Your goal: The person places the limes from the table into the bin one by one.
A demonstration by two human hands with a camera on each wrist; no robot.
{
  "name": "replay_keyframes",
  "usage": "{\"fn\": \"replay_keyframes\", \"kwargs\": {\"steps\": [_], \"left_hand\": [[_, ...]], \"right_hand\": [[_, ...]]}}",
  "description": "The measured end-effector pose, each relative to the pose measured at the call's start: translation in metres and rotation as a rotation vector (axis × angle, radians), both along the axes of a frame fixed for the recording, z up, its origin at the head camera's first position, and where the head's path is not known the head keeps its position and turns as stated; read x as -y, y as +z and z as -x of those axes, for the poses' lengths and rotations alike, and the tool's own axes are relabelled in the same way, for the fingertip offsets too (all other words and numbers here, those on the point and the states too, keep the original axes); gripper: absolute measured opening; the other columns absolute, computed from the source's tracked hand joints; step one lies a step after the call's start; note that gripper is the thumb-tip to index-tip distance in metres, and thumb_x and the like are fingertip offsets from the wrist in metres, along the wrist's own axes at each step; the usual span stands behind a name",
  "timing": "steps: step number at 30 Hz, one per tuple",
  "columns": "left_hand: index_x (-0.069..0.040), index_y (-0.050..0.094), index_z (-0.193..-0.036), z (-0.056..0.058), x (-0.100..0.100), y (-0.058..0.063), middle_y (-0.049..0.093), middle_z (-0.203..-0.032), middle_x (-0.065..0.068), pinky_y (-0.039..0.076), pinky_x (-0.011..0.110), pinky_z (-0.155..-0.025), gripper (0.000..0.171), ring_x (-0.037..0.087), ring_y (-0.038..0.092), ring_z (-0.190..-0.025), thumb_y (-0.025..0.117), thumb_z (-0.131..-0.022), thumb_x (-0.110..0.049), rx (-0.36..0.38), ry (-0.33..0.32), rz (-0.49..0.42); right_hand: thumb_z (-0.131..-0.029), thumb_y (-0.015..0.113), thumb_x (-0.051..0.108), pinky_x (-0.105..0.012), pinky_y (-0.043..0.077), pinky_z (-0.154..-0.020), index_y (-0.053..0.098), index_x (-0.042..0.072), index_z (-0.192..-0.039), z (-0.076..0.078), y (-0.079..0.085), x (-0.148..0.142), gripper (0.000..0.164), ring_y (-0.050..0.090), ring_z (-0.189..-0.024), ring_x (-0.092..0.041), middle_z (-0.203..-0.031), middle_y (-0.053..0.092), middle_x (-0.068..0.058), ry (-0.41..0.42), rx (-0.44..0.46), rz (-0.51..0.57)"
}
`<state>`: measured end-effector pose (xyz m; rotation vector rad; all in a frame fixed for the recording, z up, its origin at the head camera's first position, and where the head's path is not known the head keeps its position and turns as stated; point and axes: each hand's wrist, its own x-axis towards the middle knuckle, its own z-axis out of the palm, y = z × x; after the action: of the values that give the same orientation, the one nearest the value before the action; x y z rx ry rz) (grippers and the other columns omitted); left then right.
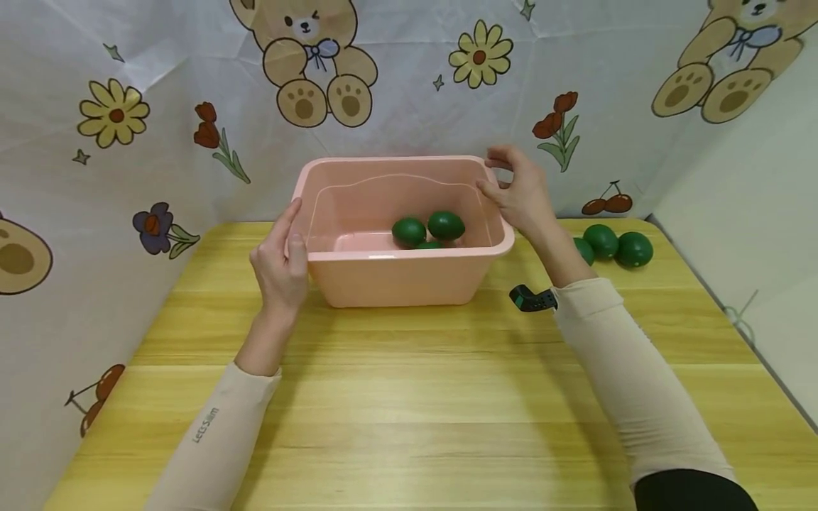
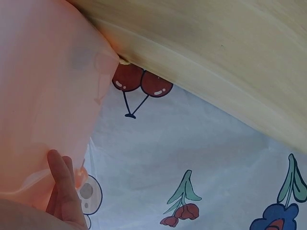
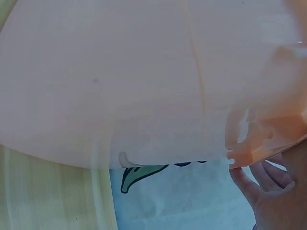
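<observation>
A pink plastic tub (image 1: 396,280) stands at the back of the table with dark green lime-like fruits (image 1: 446,225) inside, three of them visible. My left hand (image 1: 281,266) holds the tub's left end, the thumb near the front corner. In the left wrist view, fingers (image 2: 60,175) lie along the tub's outer wall (image 2: 38,96). Over at the right end, my right hand (image 1: 524,188) grips the rim near the back corner, thumb towards the inside. The right wrist view shows its fingers (image 3: 247,184) by the tub's edge (image 3: 144,96).
More green fruits (image 1: 635,249) lie on the table right of the tub, partly behind my right forearm. A cloth (image 1: 409,85) printed with bears and flowers hangs behind the wooden table (image 1: 409,397). A white wall (image 1: 748,234) borders the right side.
</observation>
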<state>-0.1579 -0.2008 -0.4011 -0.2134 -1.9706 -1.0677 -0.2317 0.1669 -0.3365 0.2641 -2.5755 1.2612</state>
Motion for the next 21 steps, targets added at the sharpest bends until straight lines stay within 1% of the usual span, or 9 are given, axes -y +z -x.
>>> {"fn": "replay_keyframes", "kwargs": {"steps": [2, 6, 8, 10, 13, 16, 19, 21], "left_hand": [[-0.012, 0.073, -0.135, 0.001, 0.0, 0.001, 0.049, -0.055, 0.01, 0.016, 0.023, -0.045, 0.057, 0.005, 0.02, -0.045, 0.043, -0.092, -0.031, -0.005, 0.003, 0.0], [-0.01, 0.072, -0.136, -0.001, 0.0, 0.002, 0.05, -0.054, 0.013, 0.017, 0.023, -0.044, 0.057, 0.006, 0.021, -0.044, 0.042, -0.093, -0.03, 0.002, -0.008, 0.015], [-0.009, 0.072, -0.136, -0.002, 0.0, -0.001, 0.056, -0.057, 0.016, 0.017, 0.023, -0.044, 0.056, 0.006, 0.021, -0.043, 0.041, -0.094, -0.029, 0.009, -0.014, 0.018], [-0.009, 0.072, -0.137, -0.003, -0.001, -0.002, 0.06, -0.061, 0.017, 0.017, 0.022, -0.044, 0.056, 0.006, 0.021, -0.044, 0.041, -0.094, -0.028, 0.014, -0.019, 0.018], [-0.01, 0.073, -0.136, -0.003, -0.001, -0.003, 0.061, -0.062, 0.017, 0.016, 0.023, -0.045, 0.056, 0.006, 0.021, -0.045, 0.042, -0.093, -0.028, 0.014, -0.018, 0.012], [-0.011, 0.073, -0.136, -0.003, -0.001, -0.002, 0.053, -0.056, 0.014, 0.016, 0.023, -0.045, 0.056, 0.005, 0.021, -0.045, 0.042, -0.093, -0.028, 0.014, -0.017, 0.007], [-0.011, 0.073, -0.136, -0.003, -0.001, 0.0, 0.053, -0.056, 0.014, 0.016, 0.022, -0.045, 0.056, 0.004, 0.02, -0.045, 0.042, -0.093, -0.028, 0.01, -0.016, 0.001], [-0.011, 0.073, -0.135, -0.002, -0.001, 0.001, 0.056, -0.058, 0.016, 0.016, 0.022, -0.046, 0.055, 0.004, 0.02, -0.045, 0.043, -0.093, -0.028, 0.003, -0.015, -0.005]], "right_hand": [[-0.101, 0.069, 0.018, -0.043, 0.049, -0.112, 0.049, 0.006, -0.154, -0.001, 0.0, -0.001, 0.058, 0.054, -0.141, -0.027, -0.149, 0.059, -0.014, -0.002, -0.003, 0.006], [-0.103, 0.066, 0.02, -0.045, 0.049, -0.111, 0.052, 0.004, -0.151, -0.004, -0.004, -0.005, 0.053, 0.055, -0.139, -0.029, -0.147, 0.061, -0.015, -0.008, -0.042, 0.026], [-0.104, 0.064, 0.022, -0.048, 0.049, -0.111, 0.054, 0.004, -0.15, -0.008, -0.009, -0.008, 0.05, 0.056, -0.138, -0.029, -0.147, 0.061, -0.015, -0.015, -0.052, 0.048], [-0.105, 0.062, 0.026, -0.049, 0.049, -0.112, 0.054, 0.005, -0.15, -0.012, -0.015, -0.013, 0.05, 0.057, -0.137, -0.03, -0.147, 0.06, -0.015, -0.032, -0.043, 0.059], [-0.106, 0.058, 0.032, -0.053, 0.048, -0.112, 0.053, 0.007, -0.151, -0.021, -0.024, -0.021, 0.052, 0.059, -0.135, -0.032, -0.148, 0.06, -0.016, -0.062, -0.029, 0.077], [-0.106, 0.06, 0.031, -0.053, 0.049, -0.11, 0.052, 0.007, -0.151, -0.03, -0.033, -0.029, 0.052, 0.062, -0.132, -0.034, -0.145, 0.063, -0.017, -0.089, -0.031, 0.077], [-0.104, 0.063, 0.027, -0.053, 0.05, -0.108, 0.053, 0.006, -0.15, -0.037, -0.041, -0.036, 0.051, 0.064, -0.129, -0.034, -0.141, 0.066, -0.018, -0.094, -0.036, 0.068], [-0.104, 0.064, 0.025, -0.052, 0.051, -0.107, 0.054, 0.006, -0.149, -0.04, -0.045, -0.04, 0.05, 0.065, -0.128, -0.033, -0.14, 0.067, -0.018, -0.09, -0.03, 0.054]]}}
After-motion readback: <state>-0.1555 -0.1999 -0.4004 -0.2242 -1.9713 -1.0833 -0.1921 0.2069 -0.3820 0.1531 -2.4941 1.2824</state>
